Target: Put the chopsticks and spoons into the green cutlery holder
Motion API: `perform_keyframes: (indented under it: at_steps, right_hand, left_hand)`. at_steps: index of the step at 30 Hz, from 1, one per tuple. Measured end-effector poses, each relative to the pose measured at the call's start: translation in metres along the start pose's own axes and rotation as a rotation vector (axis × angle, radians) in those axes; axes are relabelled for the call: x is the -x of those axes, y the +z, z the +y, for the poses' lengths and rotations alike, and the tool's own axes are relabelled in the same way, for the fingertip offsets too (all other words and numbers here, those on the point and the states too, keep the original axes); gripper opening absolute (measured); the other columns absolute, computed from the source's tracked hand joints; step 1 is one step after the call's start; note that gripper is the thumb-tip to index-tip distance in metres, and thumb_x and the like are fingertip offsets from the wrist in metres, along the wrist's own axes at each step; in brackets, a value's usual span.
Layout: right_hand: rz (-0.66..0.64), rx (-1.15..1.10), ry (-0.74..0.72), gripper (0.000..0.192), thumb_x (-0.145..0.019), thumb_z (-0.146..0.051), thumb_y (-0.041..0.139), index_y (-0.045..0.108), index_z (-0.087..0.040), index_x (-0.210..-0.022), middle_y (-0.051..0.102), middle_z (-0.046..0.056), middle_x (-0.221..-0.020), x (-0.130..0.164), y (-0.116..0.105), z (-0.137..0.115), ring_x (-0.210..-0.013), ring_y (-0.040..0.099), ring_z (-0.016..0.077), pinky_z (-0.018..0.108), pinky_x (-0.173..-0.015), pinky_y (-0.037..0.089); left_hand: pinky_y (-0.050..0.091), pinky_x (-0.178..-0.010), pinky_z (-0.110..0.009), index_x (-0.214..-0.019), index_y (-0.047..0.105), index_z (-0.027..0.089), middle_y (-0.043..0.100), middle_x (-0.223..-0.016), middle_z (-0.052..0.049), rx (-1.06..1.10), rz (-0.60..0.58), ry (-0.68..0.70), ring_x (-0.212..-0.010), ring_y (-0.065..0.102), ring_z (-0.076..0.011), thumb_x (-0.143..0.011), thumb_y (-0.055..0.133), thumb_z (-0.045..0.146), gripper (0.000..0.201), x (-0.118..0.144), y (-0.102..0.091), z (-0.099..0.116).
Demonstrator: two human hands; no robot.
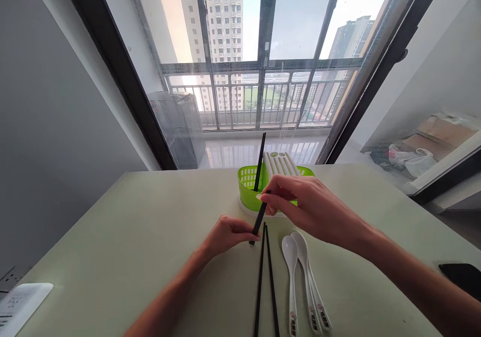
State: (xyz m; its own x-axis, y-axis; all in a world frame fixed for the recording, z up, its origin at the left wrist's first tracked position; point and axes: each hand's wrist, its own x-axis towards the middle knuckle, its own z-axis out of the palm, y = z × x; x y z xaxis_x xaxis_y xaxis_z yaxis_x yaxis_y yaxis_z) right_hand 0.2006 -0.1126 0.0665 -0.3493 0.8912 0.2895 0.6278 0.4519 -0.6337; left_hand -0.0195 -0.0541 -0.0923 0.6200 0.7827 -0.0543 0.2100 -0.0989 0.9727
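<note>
- between the two hands, a black chopstick is held tilted, its lower end down by the left hand and its upper part running up under the right hand.
- right hand grips the chopstick near its middle with thumb and fingertips pinched on it, palm turned down, arm coming in from the lower right.
- left hand is curled loosely on the table, fingertips touching the chopstick's lower end; whether it truly grips it i cannot tell.
- just below that end, a pair of black chopsticks lies flat on the table, nearly parallel, running toward the near edge.
- just right of the pair lie two white spoons, bowls pointing away, handles side by side with red marks near their ends.
- behind the right hand stands a green basket with slotted walls on a white base; one more black chopstick stands upright in it, and a white ribbed holder rises from its middle.
- at the far right table edge lies a dark phone; at the far left corner, a white device with printed marks.
- beyond the table a large window shows a balcony railing and tall buildings; cardboard and bags lie on the floor at right.
</note>
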Motion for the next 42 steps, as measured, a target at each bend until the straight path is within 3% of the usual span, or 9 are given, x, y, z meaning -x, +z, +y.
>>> perform_keyframes:
  at_steps: [8,17,21,24,26,28,30,33,42]
  right_hand:
    - [0.010,-0.174,0.144,0.025,-0.095,-0.041,0.061,0.060,-0.021,-0.080,0.073,-0.001,-0.074,-0.005,-0.001,0.004,-0.069,0.071,0.0146,0.025,-0.064,0.051]
    - [-0.061,-0.226,0.094,0.026,-0.097,-0.043,0.057,0.059,-0.021,-0.083,0.075,0.002,-0.080,-0.004,0.002,0.003,-0.074,0.073,0.0167,0.026,-0.066,0.056]
    - [-0.035,-0.193,0.067,0.028,-0.096,-0.047,0.059,0.060,-0.021,-0.084,0.075,0.002,-0.080,-0.005,-0.015,0.002,-0.073,0.073,0.0170,0.028,-0.067,0.057]
    - [0.083,-0.203,0.068,0.031,-0.092,-0.052,0.063,0.062,-0.022,-0.084,0.076,0.005,-0.081,-0.012,-0.049,0.000,-0.076,0.075,0.0202,0.030,-0.065,0.058]
    - [0.241,-0.114,0.074,0.031,-0.089,-0.052,0.067,0.063,-0.023,-0.082,0.076,0.005,-0.077,-0.020,-0.073,-0.004,-0.076,0.075,0.0225,0.034,-0.066,0.059]
    - [0.400,-0.021,0.068,0.026,-0.088,-0.048,0.070,0.065,-0.023,-0.082,0.075,0.003,-0.074,-0.031,-0.091,-0.009,-0.072,0.075,0.0215,0.039,-0.072,0.059]
    - [0.469,-0.003,0.048,0.021,-0.089,-0.040,0.070,0.064,-0.023,-0.081,0.075,0.001,-0.073,-0.045,-0.098,-0.009,-0.069,0.074,0.0188,0.041,-0.077,0.059]
    - [0.392,-0.056,0.049,0.020,-0.091,-0.034,0.068,0.060,-0.021,-0.079,0.074,0.000,-0.071,-0.069,-0.089,0.002,-0.067,0.074,0.0166,0.040,-0.078,0.060]
    - [0.030,-0.197,0.112,0.022,-0.092,-0.034,0.068,0.059,-0.018,-0.082,0.074,0.004,-0.071,-0.127,-0.039,0.070,-0.068,0.075,0.0166,0.028,-0.065,0.061]
  left_hand:
    - [0.059,-0.078,-0.033,-0.082,0.081,0.016,0.080,-0.082,-0.005,0.062,-0.026,-0.118,-0.078,0.075,-0.0230,-0.069,0.085,0.039,0.027,-0.001,0.002,-0.023]
    - [0.058,-0.076,-0.032,-0.088,0.083,0.016,0.081,-0.088,-0.007,0.006,-0.081,-0.085,-0.080,0.075,-0.0240,-0.070,0.085,0.042,0.032,-0.001,0.000,-0.026]
    - [0.058,-0.076,-0.032,-0.085,0.082,0.016,0.081,-0.086,-0.006,0.029,-0.066,-0.097,-0.080,0.075,-0.0233,-0.070,0.085,0.040,0.029,-0.001,0.003,-0.027]
    - [0.059,-0.083,-0.034,-0.103,0.077,0.016,0.081,-0.092,-0.007,0.116,-0.052,-0.047,-0.084,0.076,-0.0224,-0.068,0.087,0.039,0.043,-0.003,0.005,-0.028]
    - [0.059,-0.081,-0.034,-0.118,0.070,0.016,0.080,-0.093,-0.007,0.160,-0.055,-0.007,-0.082,0.076,-0.0206,-0.066,0.089,0.037,0.058,-0.005,0.005,-0.028]
    - [0.059,-0.076,-0.032,-0.120,0.065,0.016,0.080,-0.089,-0.007,0.173,-0.059,0.006,-0.077,0.075,-0.0187,-0.067,0.090,0.036,0.062,-0.005,0.005,-0.028]
    - [0.058,-0.075,-0.030,-0.117,0.064,0.016,0.079,-0.087,-0.006,0.176,-0.061,-0.001,-0.076,0.074,-0.0177,-0.068,0.089,0.037,0.059,-0.005,0.005,-0.028]
    - [0.057,-0.073,-0.030,-0.112,0.065,0.016,0.078,-0.084,-0.005,0.180,-0.062,-0.018,-0.074,0.073,-0.0170,-0.069,0.088,0.040,0.054,-0.004,0.005,-0.027]
    - [0.055,-0.065,-0.027,-0.097,0.068,0.015,0.074,-0.077,-0.004,0.206,-0.066,-0.041,-0.064,0.069,-0.0149,-0.070,0.086,0.047,0.045,-0.003,0.006,-0.026]
